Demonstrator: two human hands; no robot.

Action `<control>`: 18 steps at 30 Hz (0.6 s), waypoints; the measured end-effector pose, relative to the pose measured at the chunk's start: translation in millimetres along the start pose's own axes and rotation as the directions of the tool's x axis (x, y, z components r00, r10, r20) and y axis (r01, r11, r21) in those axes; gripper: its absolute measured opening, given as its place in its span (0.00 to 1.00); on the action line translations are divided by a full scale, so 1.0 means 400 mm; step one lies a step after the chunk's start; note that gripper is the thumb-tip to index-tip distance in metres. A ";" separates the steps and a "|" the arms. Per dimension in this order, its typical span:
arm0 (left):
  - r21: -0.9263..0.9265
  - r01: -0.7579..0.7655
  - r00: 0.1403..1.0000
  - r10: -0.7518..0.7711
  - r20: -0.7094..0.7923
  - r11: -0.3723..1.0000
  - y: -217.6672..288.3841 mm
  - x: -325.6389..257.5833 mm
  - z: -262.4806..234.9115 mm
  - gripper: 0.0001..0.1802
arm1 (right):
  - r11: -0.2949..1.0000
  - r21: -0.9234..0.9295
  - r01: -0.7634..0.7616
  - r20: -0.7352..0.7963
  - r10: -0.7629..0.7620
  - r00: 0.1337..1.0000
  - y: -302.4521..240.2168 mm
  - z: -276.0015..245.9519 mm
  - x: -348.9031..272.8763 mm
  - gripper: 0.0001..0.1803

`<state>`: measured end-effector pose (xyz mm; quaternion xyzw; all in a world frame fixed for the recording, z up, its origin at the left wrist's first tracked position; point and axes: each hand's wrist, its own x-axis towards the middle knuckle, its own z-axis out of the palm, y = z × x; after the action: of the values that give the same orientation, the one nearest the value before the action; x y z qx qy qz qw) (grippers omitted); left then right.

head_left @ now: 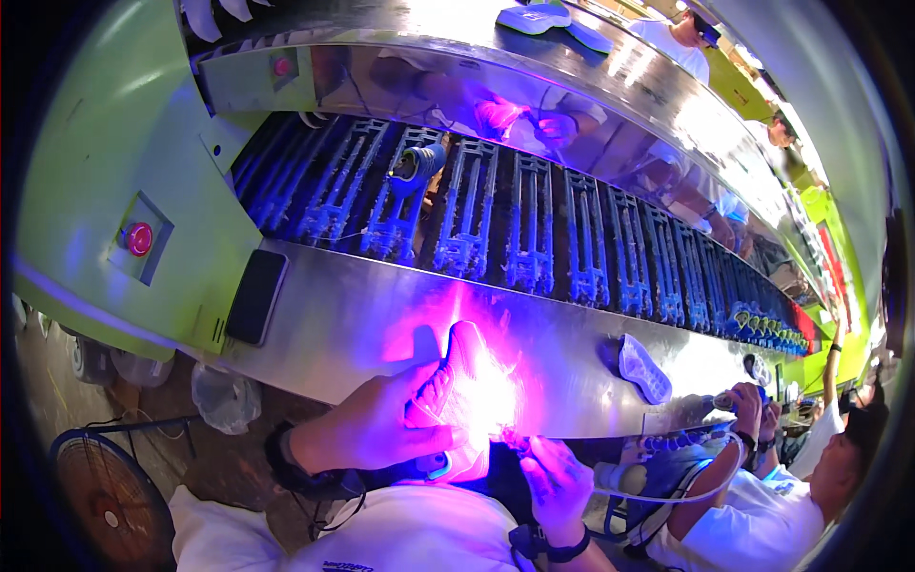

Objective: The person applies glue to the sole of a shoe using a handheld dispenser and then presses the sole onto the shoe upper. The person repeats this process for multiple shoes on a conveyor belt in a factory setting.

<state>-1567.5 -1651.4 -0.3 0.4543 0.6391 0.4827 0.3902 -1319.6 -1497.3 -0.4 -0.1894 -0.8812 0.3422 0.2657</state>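
A shoe (464, 357) lies under a glaring pink-violet light at the near edge of the metal ledge, its toe pointing away from me. My left hand (391, 419) is closed around the shoe's left side, thumb across it. On the other side, close to the shoe's heel end, my right hand (556, 481) has its fingers curled in. A small dark thing shows at those fingertips, but the glare hides what it is. Light washes out most of the shoe's right side.
Beyond the metal ledge (324, 329) runs a conveyor with blue racks (531, 224), one carrying a shoe (416, 164). A phone (257, 296) and a clear sole (643, 370) lie on the ledge. A red button (139, 238) sits left; a fan (112, 515) stands below. A co-worker (762, 505) sits at right.
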 end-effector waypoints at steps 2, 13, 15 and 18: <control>0.067 -0.033 0.999 0.033 -0.004 0.997 -0.003 -0.008 0.002 0.52 | 1.000 0.001 -0.016 0.016 0.016 1.000 -0.011 -0.010 0.033 0.10; 0.120 0.071 0.997 -0.072 0.006 0.990 0.024 -0.038 -0.038 0.49 | 0.994 0.054 -0.090 -0.014 0.091 0.996 -0.024 0.022 0.099 0.13; 0.033 0.085 0.996 -0.084 -0.018 0.996 0.011 -0.036 -0.036 0.47 | 0.993 0.078 -0.092 0.016 0.091 0.996 -0.026 0.027 0.092 0.15; 0.023 0.064 0.995 -0.063 -0.072 0.998 0.000 -0.037 -0.045 0.44 | 0.987 0.118 -0.111 0.057 0.105 0.993 -0.028 0.033 0.085 0.16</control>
<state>-1580.3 -1670.2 4.9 0.4212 0.6726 0.4779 0.3767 -1356.1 -1494.1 10.7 -0.2117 -0.8538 0.4135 0.2352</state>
